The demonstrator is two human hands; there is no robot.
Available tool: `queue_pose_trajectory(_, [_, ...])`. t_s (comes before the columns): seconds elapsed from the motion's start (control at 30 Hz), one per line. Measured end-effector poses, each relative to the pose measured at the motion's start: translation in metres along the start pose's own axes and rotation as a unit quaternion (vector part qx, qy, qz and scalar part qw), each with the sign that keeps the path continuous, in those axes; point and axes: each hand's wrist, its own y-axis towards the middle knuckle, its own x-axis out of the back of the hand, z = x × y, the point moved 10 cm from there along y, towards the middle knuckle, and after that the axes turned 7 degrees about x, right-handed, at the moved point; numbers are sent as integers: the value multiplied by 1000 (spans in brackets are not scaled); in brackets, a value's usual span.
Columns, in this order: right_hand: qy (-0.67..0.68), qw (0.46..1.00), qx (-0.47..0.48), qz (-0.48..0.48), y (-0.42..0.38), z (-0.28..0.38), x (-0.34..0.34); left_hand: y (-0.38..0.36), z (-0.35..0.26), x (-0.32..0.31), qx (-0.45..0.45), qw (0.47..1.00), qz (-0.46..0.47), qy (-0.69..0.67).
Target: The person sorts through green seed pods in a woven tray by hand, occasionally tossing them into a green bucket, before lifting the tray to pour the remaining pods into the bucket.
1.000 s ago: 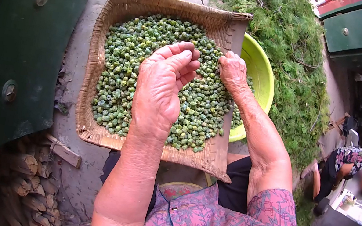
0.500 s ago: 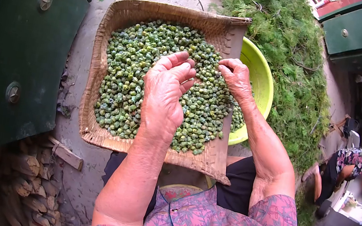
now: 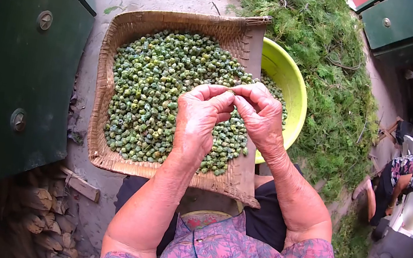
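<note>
My left hand [image 3: 198,114] and my right hand [image 3: 262,119] meet fingertip to fingertip over the right part of a woven winnowing basket [image 3: 106,70]. Pinched between both thumbs and forefingers is a tiny greenish piece, apparently one of the small green seed cones [image 3: 153,88]; the fingers hide most of it. A thick layer of these knobbly, bluish-green cones covers the basket floor. Under the basket's flat right edge stands a yellow-green basin [image 3: 298,95], which holds more cones.
Cut green branches [image 3: 322,77] lie heaped on the ground to the right. A dark green door panel [image 3: 17,61] rises at left, with split firewood [image 3: 47,212] below it. Another person [image 3: 407,177] bends over at far right.
My hands were apart; the right has moved left and down and the left slightly right and down, so their fingertips now meet around the small piece.
</note>
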Motion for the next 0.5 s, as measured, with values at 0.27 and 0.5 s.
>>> queue_pose_trajectory(0.27, [-160,984,76,3,-3,21,8,-6,-6,-15,-45,994,27,95])
queue_pose_trajectory(0.5, [-11,996,-84,-16,-8,-31,31,-7,-6,-21,-46,977,54,200])
